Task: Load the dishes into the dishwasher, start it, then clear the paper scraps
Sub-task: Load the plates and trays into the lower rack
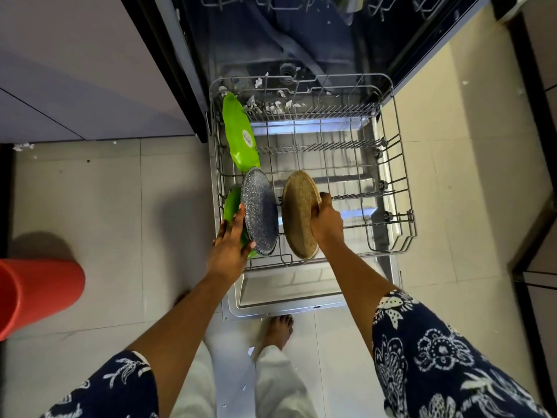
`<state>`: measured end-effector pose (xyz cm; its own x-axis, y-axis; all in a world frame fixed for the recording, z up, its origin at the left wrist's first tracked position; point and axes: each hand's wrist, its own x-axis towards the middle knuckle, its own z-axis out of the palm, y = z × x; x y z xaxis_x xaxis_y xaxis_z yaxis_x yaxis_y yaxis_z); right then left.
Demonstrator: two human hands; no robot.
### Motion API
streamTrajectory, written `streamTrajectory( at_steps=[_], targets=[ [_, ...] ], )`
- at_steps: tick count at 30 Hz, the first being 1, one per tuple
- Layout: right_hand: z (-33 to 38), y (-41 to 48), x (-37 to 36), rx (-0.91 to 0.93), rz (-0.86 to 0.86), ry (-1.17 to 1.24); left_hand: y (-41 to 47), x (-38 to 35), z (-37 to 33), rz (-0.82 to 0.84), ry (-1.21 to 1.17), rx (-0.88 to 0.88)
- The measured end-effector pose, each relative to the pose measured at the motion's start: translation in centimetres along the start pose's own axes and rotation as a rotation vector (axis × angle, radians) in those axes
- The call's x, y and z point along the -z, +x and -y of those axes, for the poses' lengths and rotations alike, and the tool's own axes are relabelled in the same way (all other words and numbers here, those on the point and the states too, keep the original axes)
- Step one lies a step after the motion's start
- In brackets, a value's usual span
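The dishwasher's lower wire rack (401, 182) is pulled out over the open door (271, 300). A long green plate (239, 134) stands on edge along the rack's left side. My left hand (230, 245) grips a speckled blue-grey plate (260, 212) upright at the rack's front left, with a second green plate (232, 206) behind my fingers. My right hand (327, 221) holds a gold-brown plate (300, 212) upright just to the right of the blue one. White paper scraps (275, 105) lie scattered at the back of the rack.
A red bucket (36, 294) stands on the tiled floor at the left. More paper scraps (22, 146) lie by the cabinet base. The upper rack (301, 1) sits inside the tub. My bare foot (278, 330) is at the door's front edge.
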<state>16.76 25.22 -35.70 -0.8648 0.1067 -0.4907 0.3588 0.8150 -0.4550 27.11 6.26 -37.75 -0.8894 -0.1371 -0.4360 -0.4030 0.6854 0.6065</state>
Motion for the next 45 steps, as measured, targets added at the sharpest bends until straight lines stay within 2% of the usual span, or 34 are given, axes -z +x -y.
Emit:
streamTrajectory(
  at_steps=[7, 11, 16, 19, 24, 27, 30, 34, 40, 45],
  targets=[
    [1.8, -2.0, 0.5, -0.053, -0.007, -0.022, 0.0, 1.4, -0.8, 0.062, 0.016, 0.032],
    [6.6, -6.4, 4.8, 0.039, -0.01, -0.093, -2.1, 7.3, -4.6, 0.072, -0.052, 0.041],
    [15.5, -13.6, 10.1, 0.279, -0.031, -0.137, -7.1, 20.1, -9.6, -0.207, -0.248, -0.031],
    [22.4, -17.6, 12.2, 0.439, -0.035, -0.147, -9.7, 28.8, -10.2, -0.387, -0.388, -0.03],
    [38.6, -18.3, 9.3, 0.688, -0.044, -0.005, -8.9, 45.6, -4.0, -0.696, -0.525, 0.034],
    [50.7, -17.7, 6.5, 0.83, -0.02, 0.035, -7.7, 56.1, 1.3, -0.853, -0.487, 0.094],
    [63.4, -18.2, 3.1, 0.998, -0.031, 0.068, -7.0, 65.8, 7.4, -0.918, -0.438, 0.111],
    [77.0, -19.1, -0.3, 1.02, 0.071, 0.07, -5.1, 76.2, 14.5, -1.012, -0.32, 0.17],
    [88.4, -18.5, -4.8, 1.059, 0.241, 0.014, -1.8, 83.0, 21.4, -0.943, 0.032, 0.338],
    [96.4, -15.7, -7.6, 1.068, 0.211, -0.031, -1.0, 83.3, 23.9, -0.837, 0.265, 0.436]
  ],
)
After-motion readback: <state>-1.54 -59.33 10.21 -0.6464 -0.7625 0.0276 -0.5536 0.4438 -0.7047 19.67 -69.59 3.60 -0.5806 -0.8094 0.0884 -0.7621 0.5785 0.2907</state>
